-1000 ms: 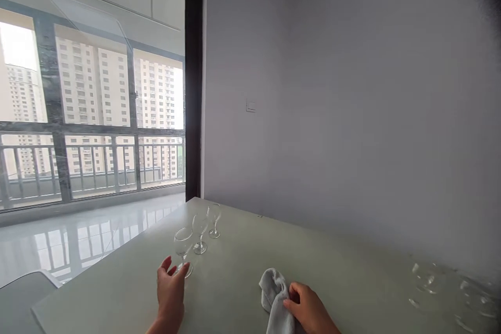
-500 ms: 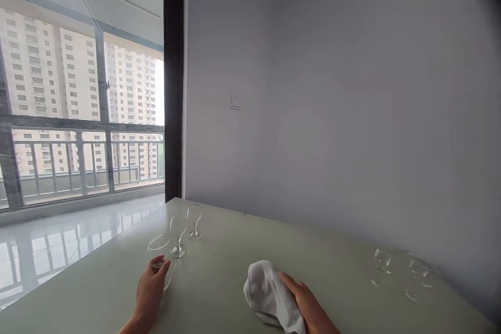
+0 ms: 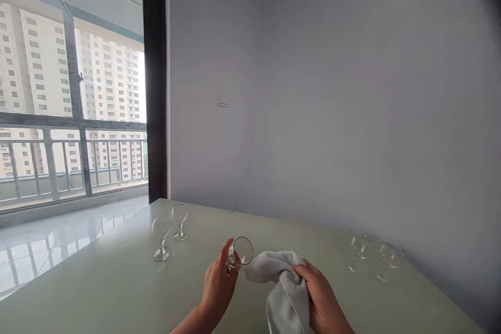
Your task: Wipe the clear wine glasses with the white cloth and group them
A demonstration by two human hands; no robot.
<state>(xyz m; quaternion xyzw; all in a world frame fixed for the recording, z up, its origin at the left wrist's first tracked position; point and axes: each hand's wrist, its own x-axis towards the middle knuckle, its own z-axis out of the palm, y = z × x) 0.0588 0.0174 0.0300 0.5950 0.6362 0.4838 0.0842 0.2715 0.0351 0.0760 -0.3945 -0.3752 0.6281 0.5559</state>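
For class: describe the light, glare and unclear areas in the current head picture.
Head view: daylight makes the window pale and bright, while the wall is dim grey; also head view: glare on the floor, a blackened upper-right corner, and far-right glasses too faint to show their stems clearly; head view: soft shading in the cloth's folds.

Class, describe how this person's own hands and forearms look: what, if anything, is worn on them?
The left hand and right hand are both bare, without gloves. No sleeve shows on the left forearm or right forearm as far as the picture reaches, and no watch, bracelet or ring can be made out. Any fine markings or nail details are too small to tell.
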